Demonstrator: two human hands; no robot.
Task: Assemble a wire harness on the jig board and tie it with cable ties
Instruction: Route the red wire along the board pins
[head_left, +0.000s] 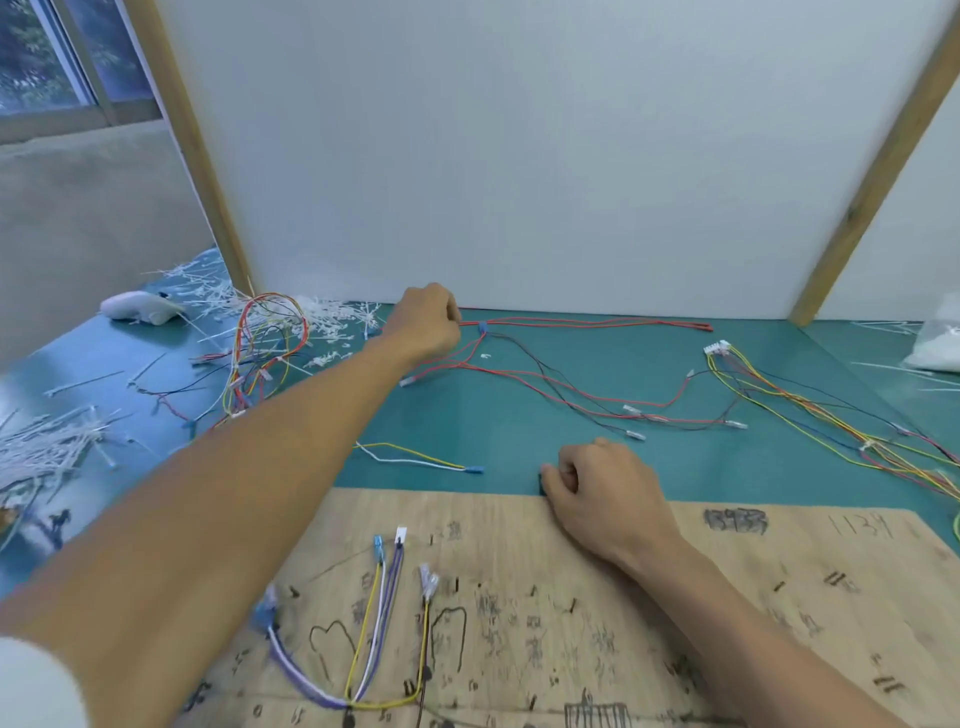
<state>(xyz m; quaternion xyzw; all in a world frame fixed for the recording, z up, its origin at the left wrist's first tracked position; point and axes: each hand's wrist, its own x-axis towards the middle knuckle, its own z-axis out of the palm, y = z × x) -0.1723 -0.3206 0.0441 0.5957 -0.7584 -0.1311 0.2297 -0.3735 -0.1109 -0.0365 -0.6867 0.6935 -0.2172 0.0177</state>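
Note:
The wooden jig board (727, 597) lies nearest me, with pegs and scribbled marks. Yellow, white and purple wires (374, 639) with blue and white connectors are laid on its left part. My left hand (428, 322) reaches far across the green mat and pinches the end of a red and black wire set (545, 374) near the white back panel. My right hand (597, 488) rests at the board's far edge, fingers curled on a small dark piece (543, 480). A short yellow and white wire (415, 457) lies between the hands.
A tangled multicoloured harness (260, 353) and heaps of white cable ties (47, 447) lie at left. Another multicoloured harness with a white connector (719, 349) runs off to the right. A clear plastic bag (937, 343) sits at the far right. The white panel (571, 156) closes the back.

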